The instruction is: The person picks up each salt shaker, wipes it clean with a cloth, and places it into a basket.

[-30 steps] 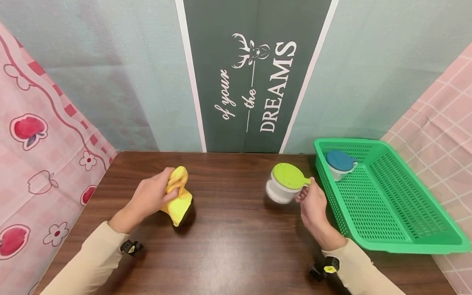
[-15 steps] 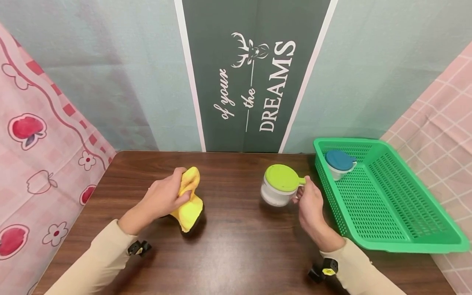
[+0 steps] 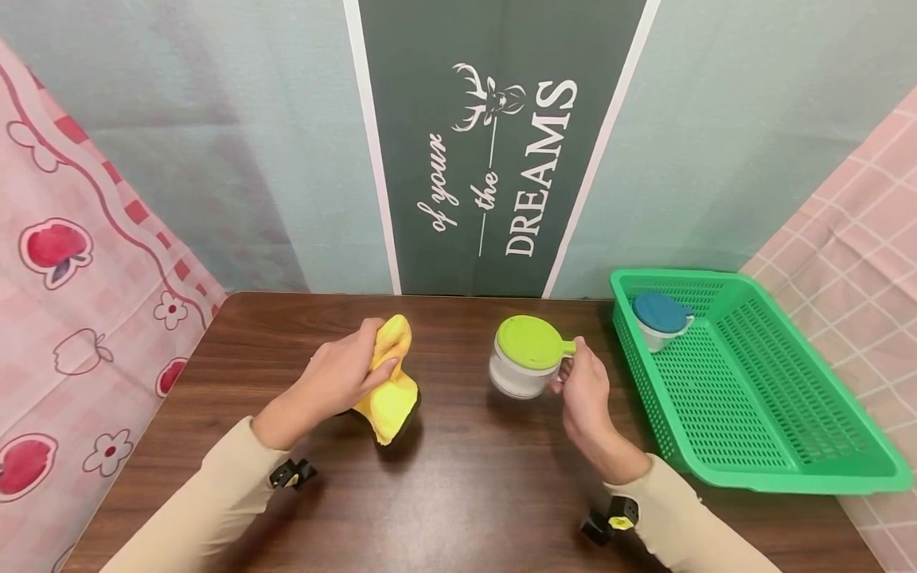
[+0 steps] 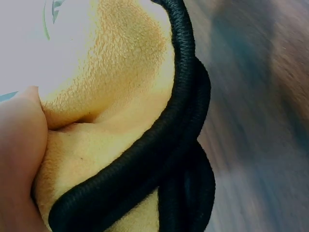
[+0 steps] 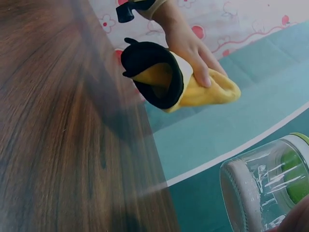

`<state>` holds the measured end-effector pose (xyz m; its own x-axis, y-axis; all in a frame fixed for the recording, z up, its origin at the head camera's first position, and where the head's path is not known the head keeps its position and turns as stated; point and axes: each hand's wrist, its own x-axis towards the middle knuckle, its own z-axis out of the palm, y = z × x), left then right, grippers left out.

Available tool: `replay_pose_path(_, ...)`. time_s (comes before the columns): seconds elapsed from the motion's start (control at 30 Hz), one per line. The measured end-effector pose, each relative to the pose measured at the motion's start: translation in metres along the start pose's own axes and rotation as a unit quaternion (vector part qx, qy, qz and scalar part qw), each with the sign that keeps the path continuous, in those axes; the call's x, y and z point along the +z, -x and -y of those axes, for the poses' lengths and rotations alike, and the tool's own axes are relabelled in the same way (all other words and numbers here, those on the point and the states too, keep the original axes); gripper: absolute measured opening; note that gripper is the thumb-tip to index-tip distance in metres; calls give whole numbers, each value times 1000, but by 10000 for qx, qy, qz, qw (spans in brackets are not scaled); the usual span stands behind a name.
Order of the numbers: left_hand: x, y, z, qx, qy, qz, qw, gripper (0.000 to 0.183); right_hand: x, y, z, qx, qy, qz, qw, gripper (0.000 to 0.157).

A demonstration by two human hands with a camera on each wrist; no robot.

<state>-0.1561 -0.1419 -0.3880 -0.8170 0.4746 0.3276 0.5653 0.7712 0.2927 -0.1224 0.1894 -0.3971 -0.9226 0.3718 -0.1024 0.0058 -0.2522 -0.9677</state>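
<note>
In the head view my left hand (image 3: pixel 333 378) grips a bunched yellow cloth (image 3: pixel 390 404) with black edging, over the left-middle of the table. The left wrist view shows the cloth's folds (image 4: pixel 128 63) close up, with the thumb pressed against them. My right hand (image 3: pixel 589 394) holds a clear seasoning jar (image 3: pixel 517 380) by its side handle. A lime-green lid (image 3: pixel 530 342) covers the jar. Seen in the right wrist view, the jar's base (image 5: pixel 241 193) is raised off the table, and white material lies at its bottom. A gap separates cloth and jar.
At the right of the brown table (image 3: pixel 458 509) stands a green perforated basket (image 3: pixel 731 473). A similar jar with a blue lid (image 3: pixel 659 313) sits in its far left corner. Fabric hangs behind the table and along both sides.
My left hand has carried the cloth to the right. My right hand has brought the jar left, away from the basket, so the two are closer together.
</note>
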Motion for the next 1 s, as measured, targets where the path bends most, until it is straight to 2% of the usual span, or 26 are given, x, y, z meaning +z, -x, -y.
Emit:
replay_pose_path(0.3, 0, -12, -14, 184, -46, -196, 9996, 31, 12, 0, 0, 95, -48, 120, 9999, 40)
replay_pose_path(0.5, 6, -18, -22, 289, -91, -439, 9986, 33, 19, -2, -2, 52, -106, 175, 9998, 38)
replay_pose_path(0.73, 12, -26, -33, 193, -184, -531, 9982, 31, 29, 0, -1, 105, -90, 306, 9994, 40)
replay_pose_path(1.0, 17, -36, -45, 362, -215, -835, 9956, 29, 37, 1, 0, 122, -122, 462, 9988, 40)
